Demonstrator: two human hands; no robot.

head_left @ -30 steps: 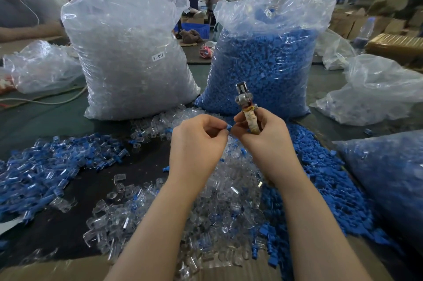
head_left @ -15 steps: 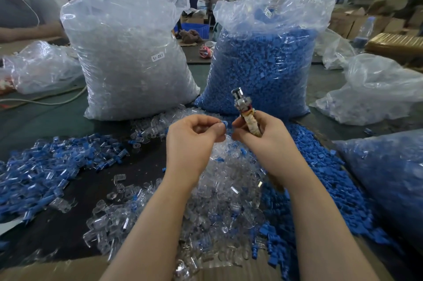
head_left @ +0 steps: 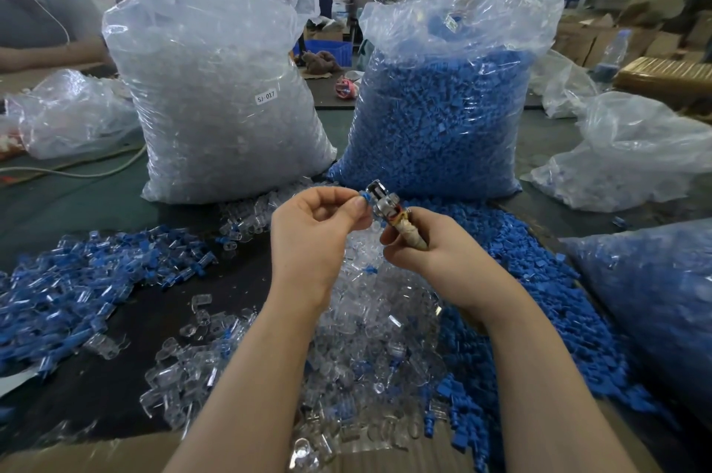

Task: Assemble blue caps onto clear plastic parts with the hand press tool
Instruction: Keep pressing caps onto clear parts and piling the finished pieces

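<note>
Cap meets press tool, both hands up over the parts pile.
Left hand pinches blue cap at fingertips, touching metal head of hand press tool; right hand curled round its wrapped handle; clear plastic parts heaped below.

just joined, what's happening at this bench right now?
A person is assembling by hand over loose piles of parts. The right hand grips the hand press tool by its wrapped handle, metal head tilted up and left. The left hand pinches a blue cap right at the tool's head. Loose clear parts lie below the hands, loose blue caps to the right, and what look like capped pieces to the left.
</note>
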